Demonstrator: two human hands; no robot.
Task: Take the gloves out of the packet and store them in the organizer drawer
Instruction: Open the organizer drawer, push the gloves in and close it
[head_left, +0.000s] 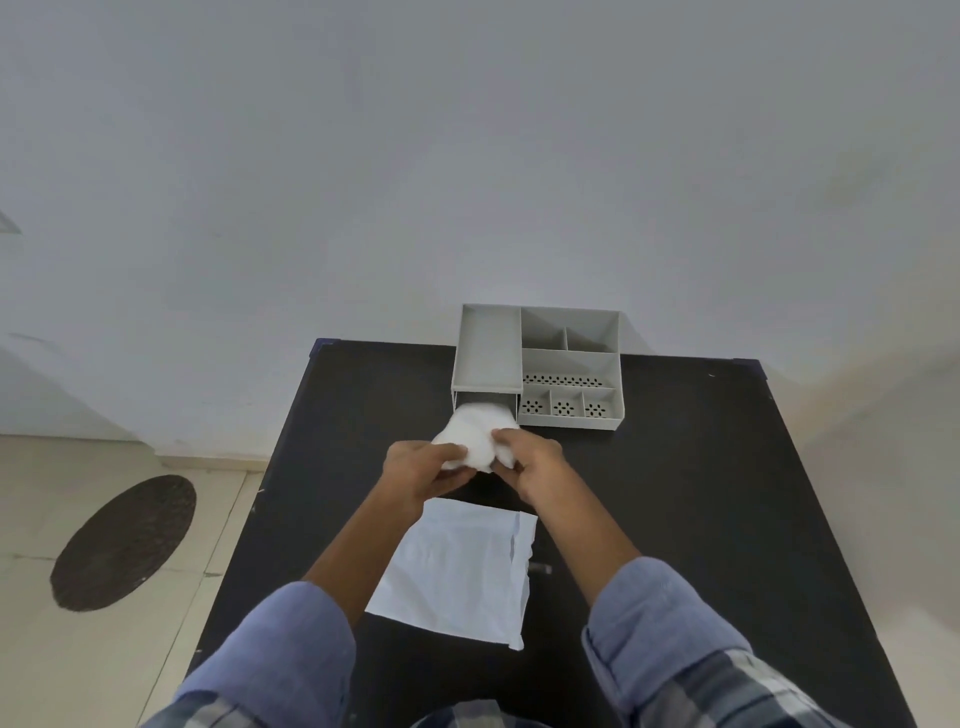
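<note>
Flat white packet (457, 571) nearest; left hand (423, 467), right hand (530, 462) clutch crumpled gloves (475, 434) at drawer (485, 402).

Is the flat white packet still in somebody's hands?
No, the flat white packet lies on the black table while both hands hold the white gloves.

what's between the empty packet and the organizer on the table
In the head view, both hands, left hand and right hand, hold the bunched white gloves there, between the packet and the organizer, at its drawer opening.
</note>
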